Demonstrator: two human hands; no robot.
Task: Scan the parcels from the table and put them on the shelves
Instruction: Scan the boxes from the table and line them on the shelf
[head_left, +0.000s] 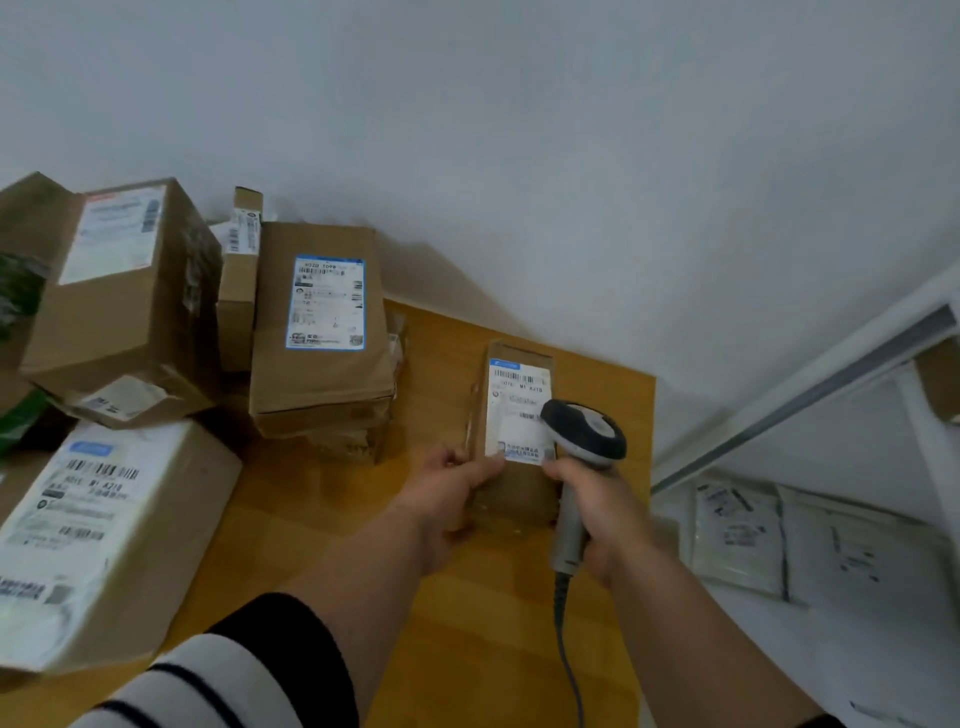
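Stacked brown cardboard boxes with white labels (130, 312) crowd the left of the wooden desk (322, 519). Left hand (447, 499) pinches the near-left edge of the small flat brown cardboard parcel with a white shipping label (511, 499), lying mid-desk. Parcel looks light and stiff; its long side edges suit a one-handed grip. Right hand (602, 519) wraps the grey corded barcode scanner (584, 431), head over the label. White metal shelves (810, 395) stand right.

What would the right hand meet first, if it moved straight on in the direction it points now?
Probably the small parcel: the right hand aims the scanner at its label, just ahead. The left hand holds this parcel's near edge. The gap is hard to judge.
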